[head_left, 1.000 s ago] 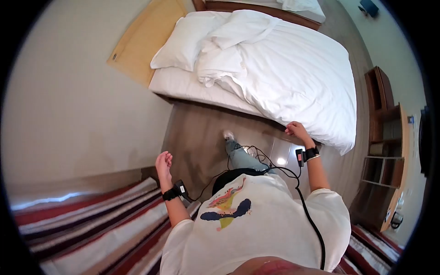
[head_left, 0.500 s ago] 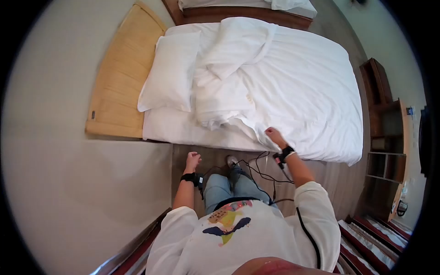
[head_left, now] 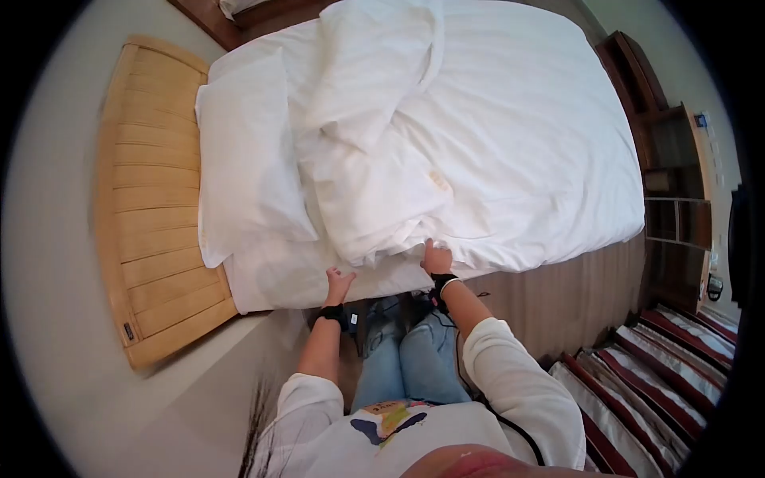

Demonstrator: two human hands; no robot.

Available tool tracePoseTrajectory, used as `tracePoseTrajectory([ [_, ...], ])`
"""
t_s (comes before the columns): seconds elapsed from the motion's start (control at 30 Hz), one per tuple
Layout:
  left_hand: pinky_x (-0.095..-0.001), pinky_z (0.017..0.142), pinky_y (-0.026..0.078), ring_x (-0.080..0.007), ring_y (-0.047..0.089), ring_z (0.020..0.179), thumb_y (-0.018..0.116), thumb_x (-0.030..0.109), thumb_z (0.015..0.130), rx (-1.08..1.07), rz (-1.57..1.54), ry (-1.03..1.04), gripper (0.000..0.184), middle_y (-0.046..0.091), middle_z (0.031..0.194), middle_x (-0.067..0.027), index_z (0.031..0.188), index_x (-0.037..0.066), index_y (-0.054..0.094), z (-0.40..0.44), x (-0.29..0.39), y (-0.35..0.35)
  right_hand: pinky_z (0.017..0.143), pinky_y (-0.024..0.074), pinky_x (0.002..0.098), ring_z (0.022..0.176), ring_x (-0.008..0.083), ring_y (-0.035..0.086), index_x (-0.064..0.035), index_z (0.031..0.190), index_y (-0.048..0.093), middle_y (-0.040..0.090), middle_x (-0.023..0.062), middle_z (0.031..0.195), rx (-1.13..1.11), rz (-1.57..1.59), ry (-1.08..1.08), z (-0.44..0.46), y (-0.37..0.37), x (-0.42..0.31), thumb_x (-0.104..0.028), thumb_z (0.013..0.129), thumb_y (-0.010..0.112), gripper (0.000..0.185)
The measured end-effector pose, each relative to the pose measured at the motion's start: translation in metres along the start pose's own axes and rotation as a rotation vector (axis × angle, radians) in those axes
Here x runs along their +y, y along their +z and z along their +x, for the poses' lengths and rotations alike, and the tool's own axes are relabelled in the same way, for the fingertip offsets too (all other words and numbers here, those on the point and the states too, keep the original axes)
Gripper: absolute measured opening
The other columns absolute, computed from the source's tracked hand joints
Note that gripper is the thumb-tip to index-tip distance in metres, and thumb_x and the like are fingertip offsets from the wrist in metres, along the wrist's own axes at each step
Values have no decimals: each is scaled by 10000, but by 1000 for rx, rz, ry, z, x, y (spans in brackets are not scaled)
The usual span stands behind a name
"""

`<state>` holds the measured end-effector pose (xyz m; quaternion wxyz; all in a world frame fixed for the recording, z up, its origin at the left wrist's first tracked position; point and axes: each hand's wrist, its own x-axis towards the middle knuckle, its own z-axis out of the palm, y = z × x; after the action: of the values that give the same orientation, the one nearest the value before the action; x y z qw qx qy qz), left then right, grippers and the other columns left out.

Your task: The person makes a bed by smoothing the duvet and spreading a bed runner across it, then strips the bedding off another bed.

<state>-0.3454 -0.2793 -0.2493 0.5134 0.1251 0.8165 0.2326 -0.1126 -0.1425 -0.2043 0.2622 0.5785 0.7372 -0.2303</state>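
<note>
A white duvet (head_left: 510,159) covers most of the bed, its upper part folded back in a thick heap near the pillow (head_left: 251,159). My right hand (head_left: 436,256) is closed on the duvet's bunched near edge; the fingertips are partly hidden by the cloth. To its left, my left hand (head_left: 339,284) hovers by the near side of the white mattress sheet (head_left: 279,279), thumb and fingers apart and holding nothing. Black straps circle both wrists.
A slatted wooden headboard (head_left: 159,183) stands on the left. Dark wooden shelves (head_left: 673,151) line the right wall, and a striped curtain (head_left: 637,374) hangs at lower right. Wooden floor (head_left: 558,291) runs along the bed's near side. Dark cables hang near my legs.
I have come closer to the bed. My right hand has shifted left along the duvet's edge, drawing it toward the heap. My left hand has moved forward to the mattress edge and opened.
</note>
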Motion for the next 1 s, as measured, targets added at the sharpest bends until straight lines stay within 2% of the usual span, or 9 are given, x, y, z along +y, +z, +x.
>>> tracePoseTrajectory([
  [0.1,-318,784,345,-264,385,959,668,291,554,-53,44,32,784,348,1050,-216,1081,-56,203,16,18,-10,598,400,358,681,249,540,-75,624,580,563,107,656,39,34,-14,-3,20,-9,-268,558,573,204],
  [0.27,-352,837,288,-284,338,1015,632,465,556,-152,-187,-251,947,279,1142,-188,1157,-9,76,18,73,-21,561,420,360,625,274,530,-71,638,576,547,126,628,-144,158,-206,-43,-22,-22,-322,576,516,266],
  [0.33,-316,817,318,-254,398,975,601,427,618,-183,-188,-361,826,375,1089,-162,1151,-28,164,33,72,-21,554,419,359,630,275,531,-86,632,579,551,115,636,-91,254,-271,-62,-38,-27,-344,589,510,270],
  [0.43,-296,783,349,-181,469,879,584,187,689,-346,-840,-54,420,483,976,-110,1015,-24,423,21,100,-24,531,407,373,589,283,520,-87,616,573,532,125,590,35,324,-282,-79,-56,-24,-374,619,496,297],
  [0.6,-282,755,374,-191,482,862,620,133,641,-1,-341,582,455,495,961,-120,1007,-49,421,-91,171,-97,509,390,370,561,303,501,-59,578,548,504,142,550,41,306,-350,-126,-83,-14,-382,638,512,331],
  [0.73,-306,711,391,-223,517,802,626,178,639,-104,19,377,377,544,885,-137,921,-40,502,-130,56,-133,570,400,367,673,286,510,-93,715,555,540,116,696,-62,526,-487,-138,-16,-14,-328,644,512,249],
  [0.87,-284,616,417,-193,548,689,575,193,683,-175,261,286,301,567,747,-146,837,-61,528,-91,-38,-100,609,409,345,690,258,523,-62,767,554,552,119,712,-411,334,-372,-101,66,7,-258,632,535,239],
  [0.93,-256,556,420,-153,540,575,527,188,715,-426,9,-77,255,559,655,-128,791,-55,529,-82,-43,-85,649,405,325,730,223,513,-12,865,507,543,125,757,-487,897,-76,-79,122,25,-266,617,577,362],
  [1.0,-255,532,418,-144,525,528,507,188,727,-440,33,-39,239,549,621,-115,771,-46,528,-76,-29,-76,728,377,308,867,210,449,40,1036,367,466,159,943,108,1340,294,-67,101,20,-286,609,610,590],
])
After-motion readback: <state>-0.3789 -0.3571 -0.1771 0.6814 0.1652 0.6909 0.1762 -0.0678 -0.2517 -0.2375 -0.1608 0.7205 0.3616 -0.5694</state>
